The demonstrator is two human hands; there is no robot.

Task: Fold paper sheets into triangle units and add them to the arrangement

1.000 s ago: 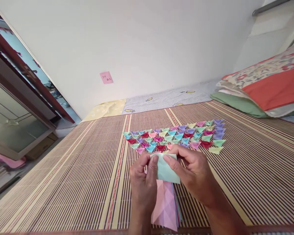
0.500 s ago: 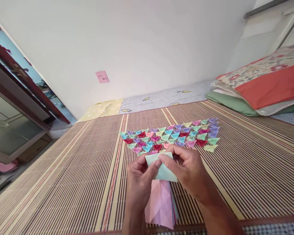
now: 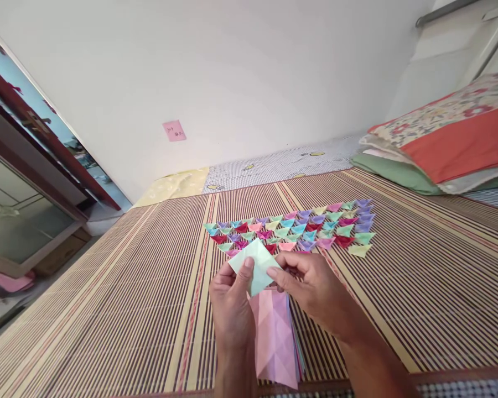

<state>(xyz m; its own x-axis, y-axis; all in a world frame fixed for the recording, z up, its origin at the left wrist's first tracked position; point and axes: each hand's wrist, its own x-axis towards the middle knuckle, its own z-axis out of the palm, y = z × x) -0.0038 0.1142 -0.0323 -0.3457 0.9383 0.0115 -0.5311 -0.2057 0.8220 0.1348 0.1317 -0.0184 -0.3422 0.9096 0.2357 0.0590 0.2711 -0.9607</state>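
A pale green square of folded paper is held up between my two hands, one corner pointing away from me. My left hand pinches its left side, thumb flat on top. At the right corner, my right hand grips the paper between thumb and fingers. Below the hands lies a stack of creased paper sheets, pink on top, with other colours showing at its right edge. Beyond the hands, small folded paper pieces in many colours stand in several rows; my hands and the green paper hide some of the nearest ones.
All of this lies on a striped bamboo mat. Folded bedding is piled at the right. A yellow cloth and a checked sheet run along the wall, where a pink note is stuck. A door stands at the left.
The green paper has turned from lying edge-on to my hands to a diamond position, and moved slightly left. My right hand has shifted from its upper middle to its right corner.
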